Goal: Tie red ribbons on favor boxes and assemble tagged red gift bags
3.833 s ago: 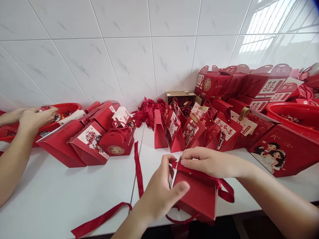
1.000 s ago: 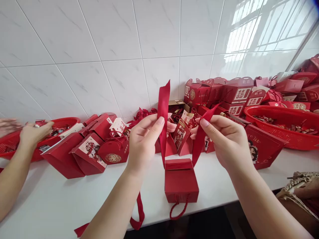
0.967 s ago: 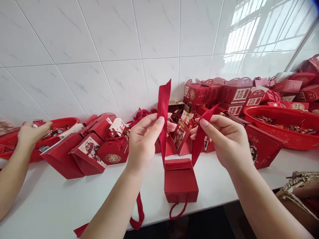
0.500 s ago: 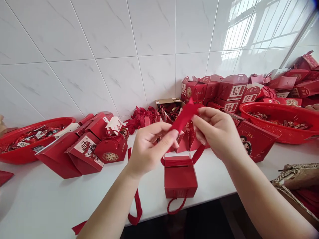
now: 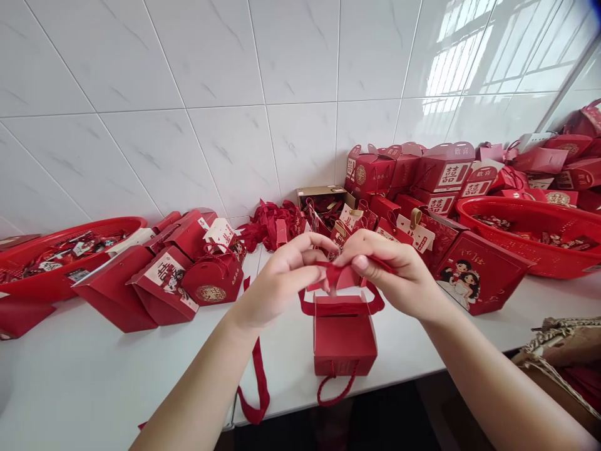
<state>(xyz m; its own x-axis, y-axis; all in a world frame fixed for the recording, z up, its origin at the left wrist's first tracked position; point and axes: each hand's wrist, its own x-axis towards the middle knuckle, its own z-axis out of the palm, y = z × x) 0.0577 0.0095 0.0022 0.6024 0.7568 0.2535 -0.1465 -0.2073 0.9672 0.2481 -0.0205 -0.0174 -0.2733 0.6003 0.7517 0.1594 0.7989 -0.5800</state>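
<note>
Above a small red gift box (image 5: 345, 341), my left hand (image 5: 288, 275) and my right hand (image 5: 394, 272) come close together, fingertips nearly meeting. Both pinch a red ribbon (image 5: 340, 307), which loops down behind the box's open top. The fingers partly cover the ribbon's upper part, so how it is folded there is hidden. A twisted red cord handle (image 5: 335, 391) hangs from the front of the box over the table edge. Left of the box, another length of red ribbon (image 5: 258, 382) trails down across the white table (image 5: 282, 376).
Red baskets of sweets stand left (image 5: 94, 269) and right (image 5: 530, 250). Gift boxes crowd the left (image 5: 164, 282), and a stack (image 5: 417, 169) lines the tiled wall. A ribbon heap (image 5: 270, 219) lies at the back. A cardboard carton (image 5: 558, 351) is at lower right.
My hands have drawn together and lowered slightly. The wide flat ribbon stretch between them is now gathered at my fingertips. The hand at the far left edge has left view.
</note>
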